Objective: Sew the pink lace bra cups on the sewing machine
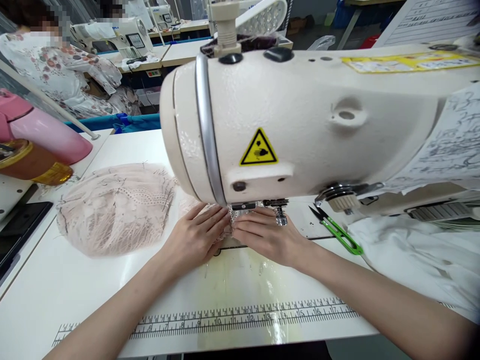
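Beneath the head of a cream sewing machine (318, 110), both my hands are at a piece of pale pink lace fabric (227, 231). My left hand (198, 232) comes in from the left, fingers close together on the lace, thumb tucked low. From the right, my right hand (268, 235) has its fingers bent and closed at the same fabric, the tips near the presser foot area. The machine head hides the needle, and the hands cover most of the fabric between them. A larger heap of pink lace (116, 210) with loose dark threads lies left of my left hand.
Green thread snips (339, 232) and white cloth (420, 260) lie at the right. A printed ruler (232, 318) runs along the front edge. A phone (22, 235), an amber cup (37, 162) and a pink bottle (48, 130) stand left. Another person (63, 75) sits beyond.
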### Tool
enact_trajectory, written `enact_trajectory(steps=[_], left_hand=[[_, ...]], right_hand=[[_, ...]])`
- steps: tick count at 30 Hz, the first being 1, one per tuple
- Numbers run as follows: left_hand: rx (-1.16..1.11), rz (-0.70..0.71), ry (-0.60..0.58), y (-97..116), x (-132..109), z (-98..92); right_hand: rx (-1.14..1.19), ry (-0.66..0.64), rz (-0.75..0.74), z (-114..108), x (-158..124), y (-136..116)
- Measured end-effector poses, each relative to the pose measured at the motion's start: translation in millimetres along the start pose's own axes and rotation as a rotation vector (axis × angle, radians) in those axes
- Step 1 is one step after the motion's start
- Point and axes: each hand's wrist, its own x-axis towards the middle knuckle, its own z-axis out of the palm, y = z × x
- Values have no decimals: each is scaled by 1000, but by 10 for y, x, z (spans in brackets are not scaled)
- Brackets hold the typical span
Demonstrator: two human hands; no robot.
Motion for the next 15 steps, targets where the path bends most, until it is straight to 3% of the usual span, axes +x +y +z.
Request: enact_trajectory(steps=[15], left_hand=[[28, -47, -1, -3, 51, 1]], right_hand=[[38, -55, 43, 54, 20, 32]])
